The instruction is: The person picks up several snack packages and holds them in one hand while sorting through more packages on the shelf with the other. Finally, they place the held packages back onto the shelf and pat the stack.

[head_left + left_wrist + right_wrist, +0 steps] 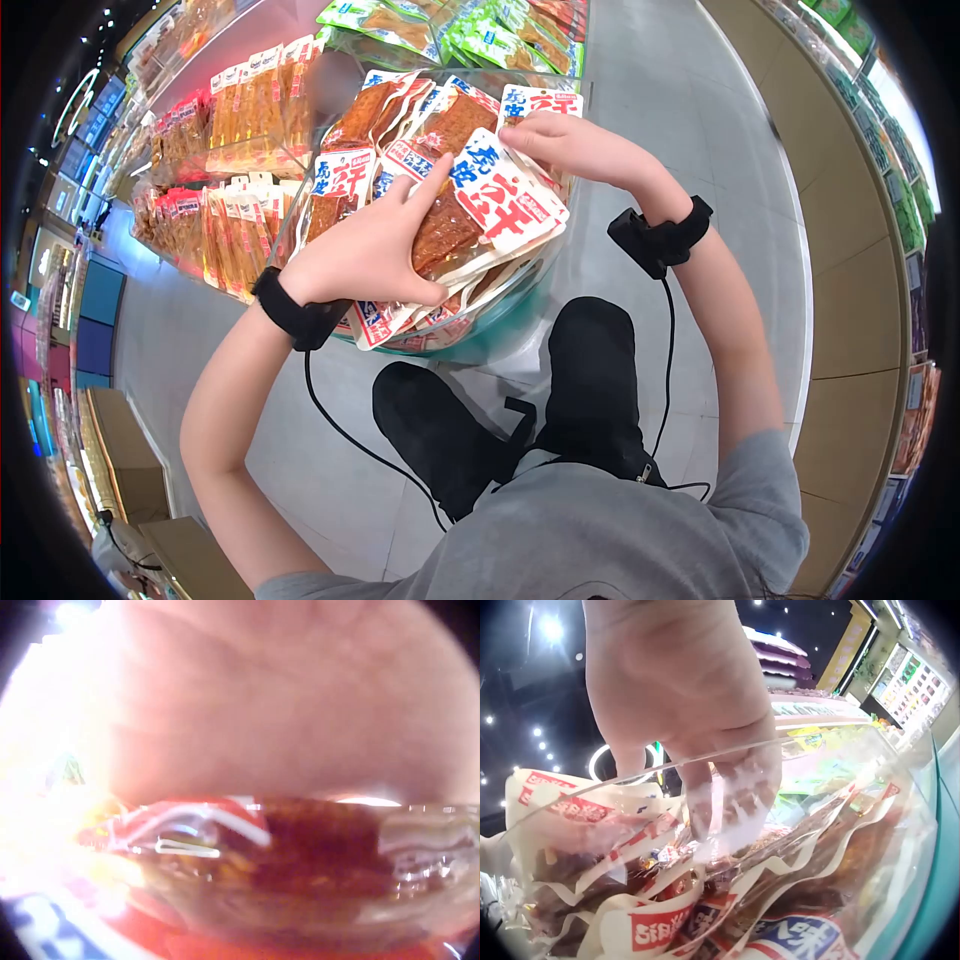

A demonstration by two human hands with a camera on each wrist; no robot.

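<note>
Flat packets of brown dried tofu with white, red and blue labels fill a clear-walled bin [545, 262]. My left hand [365, 245] lies over the packets at the near left, thumb and index finger spread apart; its palm hangs close over a glossy brown packet [322, 855] in the left wrist view. One packet [505, 200] lies tilted on top of the pile, label up. At its upper edge are the fingertips of my right hand [565, 145]. The right wrist view shows that hand's fingers [739, 802] extended downward among packets, behind the clear wall, thumb apart.
Upright brown snack packs [255, 110] stand in neighbouring compartments on the left. Green packets [490, 40] lie in a compartment beyond the bin. Grey floor [690, 120] runs along the right, with stocked shelves [890, 150] past it. Wrist straps trail black cables [375, 455].
</note>
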